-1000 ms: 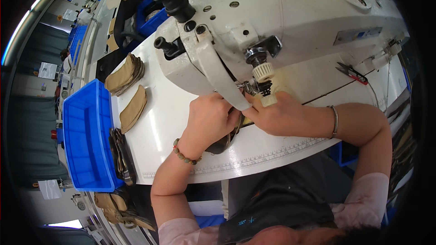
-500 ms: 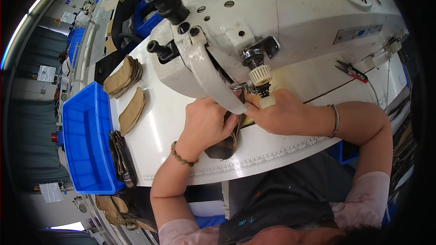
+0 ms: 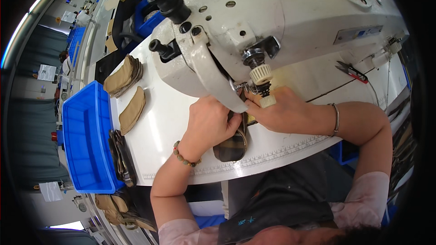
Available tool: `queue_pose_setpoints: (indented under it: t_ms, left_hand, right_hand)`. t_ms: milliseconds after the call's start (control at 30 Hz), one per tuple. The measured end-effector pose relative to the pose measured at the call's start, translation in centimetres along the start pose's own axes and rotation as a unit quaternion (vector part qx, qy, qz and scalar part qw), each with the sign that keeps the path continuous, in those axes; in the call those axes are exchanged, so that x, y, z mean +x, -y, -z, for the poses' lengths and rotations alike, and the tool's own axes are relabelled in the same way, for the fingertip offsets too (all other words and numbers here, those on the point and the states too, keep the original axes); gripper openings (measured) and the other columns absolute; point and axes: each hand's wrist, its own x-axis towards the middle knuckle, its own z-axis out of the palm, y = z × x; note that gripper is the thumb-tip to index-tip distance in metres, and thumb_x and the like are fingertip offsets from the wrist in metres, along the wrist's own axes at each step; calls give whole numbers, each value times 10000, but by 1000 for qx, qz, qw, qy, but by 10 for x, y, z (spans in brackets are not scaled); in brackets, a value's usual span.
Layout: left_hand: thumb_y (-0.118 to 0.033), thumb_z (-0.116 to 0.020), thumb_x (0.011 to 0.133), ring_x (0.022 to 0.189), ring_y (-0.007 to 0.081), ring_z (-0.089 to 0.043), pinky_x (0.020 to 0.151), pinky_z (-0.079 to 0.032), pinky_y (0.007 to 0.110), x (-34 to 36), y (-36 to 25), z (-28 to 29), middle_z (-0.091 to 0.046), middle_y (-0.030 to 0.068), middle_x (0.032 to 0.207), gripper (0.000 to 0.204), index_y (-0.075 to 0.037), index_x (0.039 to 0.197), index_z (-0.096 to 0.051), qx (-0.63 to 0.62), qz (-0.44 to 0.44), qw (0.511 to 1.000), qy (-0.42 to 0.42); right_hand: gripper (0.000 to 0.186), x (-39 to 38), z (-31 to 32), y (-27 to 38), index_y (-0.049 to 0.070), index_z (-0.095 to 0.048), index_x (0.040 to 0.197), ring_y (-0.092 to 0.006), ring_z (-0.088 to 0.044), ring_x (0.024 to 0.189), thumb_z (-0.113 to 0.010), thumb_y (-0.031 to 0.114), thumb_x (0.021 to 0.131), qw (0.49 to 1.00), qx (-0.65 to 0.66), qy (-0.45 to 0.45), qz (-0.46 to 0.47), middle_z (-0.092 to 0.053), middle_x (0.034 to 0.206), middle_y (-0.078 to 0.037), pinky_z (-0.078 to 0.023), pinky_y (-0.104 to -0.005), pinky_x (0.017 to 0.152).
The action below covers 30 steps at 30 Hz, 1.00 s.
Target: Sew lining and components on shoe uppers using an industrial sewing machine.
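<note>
A brown checked fabric piece point(image 3: 230, 148) with what looks like a zipper along its right edge lies under the head of a white sewing machine point(image 3: 213, 75). My left hand point(image 3: 208, 120) is closed on its upper part, the thumb bent inward over the cloth. On the other side of the needle area, my right hand point(image 3: 284, 112) pinches the far end of the piece close to the presser foot. The machine's curved white lever guard and the cream tension knob point(image 3: 261, 75) partly hide the fingertips and the stitching spot.
A blue plastic bin point(image 3: 86, 140) stands at the table's left edge, with dark folded fabric pieces point(image 3: 121, 159) beside it. Tan curved pieces point(image 3: 122, 77) are stacked near the machine, one single tan piece point(image 3: 132, 111) in front. Red-handled thread snips point(image 3: 353, 72) lie at right.
The fabric piece's lower end has swung to the right and now shows more of its checked face. My left hand has shifted slightly right; my right hand has barely moved.
</note>
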Motion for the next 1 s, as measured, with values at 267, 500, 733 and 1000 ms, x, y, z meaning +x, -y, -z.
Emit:
queue_pose_setpoints:
  t_ms: [267,500,733,1000]
  left_hand:
    - [-139,-775,762,698,282,-645,621,-513,381,-2,5,-5,-642,72,878,355,-59,1105,-727,-26,-47,997,-47]
    - [-60,-732,798,654,279,-632,582,-499,358,-4,25,-13,-648,88,819,223,-34,1019,-746,-58,-57,994,-69]
    - [-59,-716,787,648,275,-634,590,-500,357,-3,24,-10,-662,102,793,199,-13,978,-745,-80,-26,995,-45]
    - [-83,-763,687,759,247,-596,629,-487,361,-2,-4,-12,-589,31,828,245,-56,930,-745,3,-66,994,-91]
  right_hand:
    - [73,-3,-1,-1,49,-640,833,-254,-667,580,-665,95,783,1000,-28,7,10,-622,655,-97,-507,-365,501]
    - [80,-2,4,-2,52,-650,826,-236,-657,571,-662,122,790,999,-38,-5,5,-622,683,-94,-501,-352,484]
    - [387,-5,9,14,-4,-668,840,-247,-666,595,-755,362,753,994,25,70,80,-638,802,-128,-530,-360,491]
    - [571,-4,24,23,-56,-690,791,-263,-675,630,-763,507,733,985,2,147,92,-639,816,-209,-541,-354,505]
